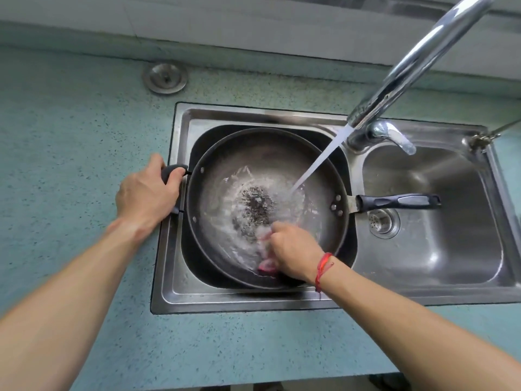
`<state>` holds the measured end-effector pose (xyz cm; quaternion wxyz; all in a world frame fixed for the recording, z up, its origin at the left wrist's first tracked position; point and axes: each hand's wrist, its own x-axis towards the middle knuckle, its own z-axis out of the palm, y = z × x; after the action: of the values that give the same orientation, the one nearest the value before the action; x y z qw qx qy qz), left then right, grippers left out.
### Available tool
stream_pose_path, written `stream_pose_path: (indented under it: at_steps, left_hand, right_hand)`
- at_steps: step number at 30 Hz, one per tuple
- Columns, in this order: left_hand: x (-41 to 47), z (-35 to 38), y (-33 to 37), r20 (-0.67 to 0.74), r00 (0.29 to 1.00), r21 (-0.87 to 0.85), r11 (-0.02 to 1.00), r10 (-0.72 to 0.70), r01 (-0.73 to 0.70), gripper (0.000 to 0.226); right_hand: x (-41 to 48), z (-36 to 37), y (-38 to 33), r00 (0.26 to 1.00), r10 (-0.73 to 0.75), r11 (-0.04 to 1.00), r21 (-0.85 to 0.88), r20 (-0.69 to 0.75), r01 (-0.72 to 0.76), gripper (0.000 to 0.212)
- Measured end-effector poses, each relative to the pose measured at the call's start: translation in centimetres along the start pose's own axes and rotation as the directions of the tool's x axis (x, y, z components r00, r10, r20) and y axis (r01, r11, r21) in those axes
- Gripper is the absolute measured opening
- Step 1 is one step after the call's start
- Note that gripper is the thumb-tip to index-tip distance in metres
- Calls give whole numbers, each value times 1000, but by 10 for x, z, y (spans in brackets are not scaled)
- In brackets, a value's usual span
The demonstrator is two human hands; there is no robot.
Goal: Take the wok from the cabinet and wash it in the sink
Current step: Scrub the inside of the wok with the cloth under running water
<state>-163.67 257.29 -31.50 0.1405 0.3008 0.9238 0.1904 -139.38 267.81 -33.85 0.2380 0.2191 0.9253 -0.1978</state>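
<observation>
A dark round wok [225, 162] lies in the left basin of a steel double sink [172, 280]. Its long black handle [397, 201] reaches over the right basin. My left hand [146, 194] grips the small black helper handle at the wok's left rim. My right hand [294, 251], with a red string at the wrist, is closed on a pink and white cloth [266, 265] pressed against the wok's near inner wall. Water streams from the chrome faucet [403, 71] into the wok's middle, where it splashes over dark specks.
A teal speckled countertop [79, 131] surrounds the sink. A round steel drain cover [165, 78] lies on it behind the left basin. The right basin holds only its drain strainer [384, 222]. The faucet lever [396, 136] sits between the basins.
</observation>
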Motion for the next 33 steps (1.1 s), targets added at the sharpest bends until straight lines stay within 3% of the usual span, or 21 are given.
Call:
stream_pose_path:
  at_steps: [3, 6, 9, 11, 16, 20, 23, 28, 30, 33]
  left_hand:
    - [0, -1, 0, -3, 1000, -8, 1000, -6, 6, 33]
    - [1, 0, -1, -6, 1000, 3, 1000, 0, 0, 33]
    - [1, 2, -2, -5, 1000, 5, 1000, -6, 6, 33]
    - [1, 2, -2, -4, 1000, 8, 1000, -4, 4, 32]
    - [1, 1, 0, 0, 1000, -1, 1000, 1, -1, 33]
    - [1, 2, 0, 0, 1000, -5, 1000, 1, -1, 34]
    - [0, 3, 0, -5, 1000, -8, 1000, 4, -4, 35]
    - [1, 3, -3, -8, 1000, -16, 1000, 15, -15, 35]
    - [2, 4, -4, -16, 1000, -10, 1000, 12, -12, 35]
    - [3, 6, -8, -11, 1000, -10, 1000, -3, 3, 36]
  right_hand:
    - [20, 11, -24, 988, -125, 987, 95, -90, 133, 11]
    - [51, 18, -32, 959, -125, 957, 223, -253, 184, 12]
    - [75, 16, -31, 881, -136, 972, 112, -453, 207, 18]
    - [82, 13, -23, 852, -138, 987, 3, -504, 162, 32]
    - [75, 13, 3, 937, 73, 993, -63, -342, -100, 65]
    - [51, 4, 30, 928, 222, 966, -65, -298, -252, 76]
    - [31, 8, 40, 914, 235, 965, -34, -331, -261, 65]
    - [8, 6, 33, 941, 225, 964, -86, -252, -253, 34]
    - [1, 11, 30, 951, 218, 971, -50, -217, -234, 20]
    - [-1, 22, 19, 970, 165, 986, 44, -180, -160, 15]
